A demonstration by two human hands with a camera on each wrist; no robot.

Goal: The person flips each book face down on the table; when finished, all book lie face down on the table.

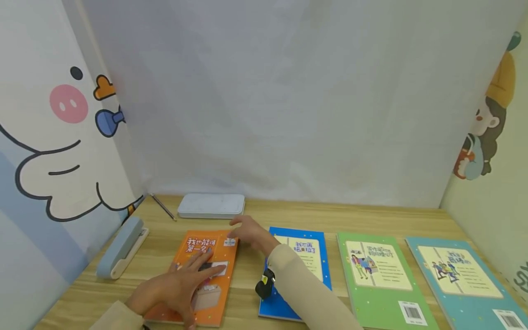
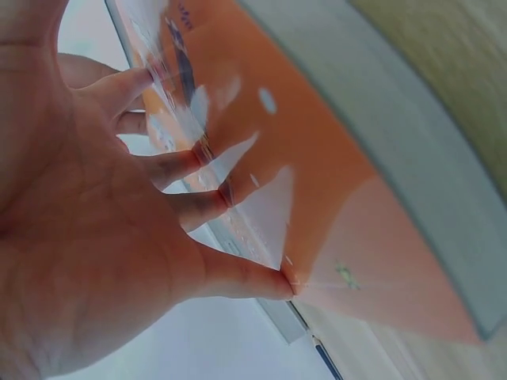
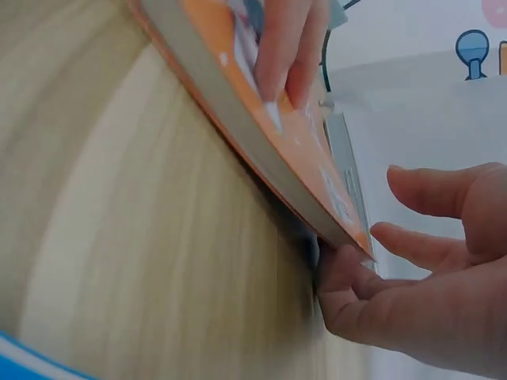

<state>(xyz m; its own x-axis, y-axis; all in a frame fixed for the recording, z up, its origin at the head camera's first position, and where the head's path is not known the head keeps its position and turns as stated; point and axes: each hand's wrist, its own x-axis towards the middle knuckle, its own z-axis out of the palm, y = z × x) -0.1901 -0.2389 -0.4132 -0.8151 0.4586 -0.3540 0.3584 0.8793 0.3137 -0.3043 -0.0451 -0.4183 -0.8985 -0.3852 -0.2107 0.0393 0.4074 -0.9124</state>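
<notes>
A pale wooden bench with a straight grain fills the lower part of the frame. Behind it, across the upper middle, hangs a plain white backdrop, lightly creased and evenly lit with soft shadows. On the left of the frame stands a side panel printed with a white cartoon animal with a pink cheek, outlined wings and a blue bow, over a light blue band low down. On the right edge, a cream side wall shows a cartoon girl in a yellow hat.
</notes>
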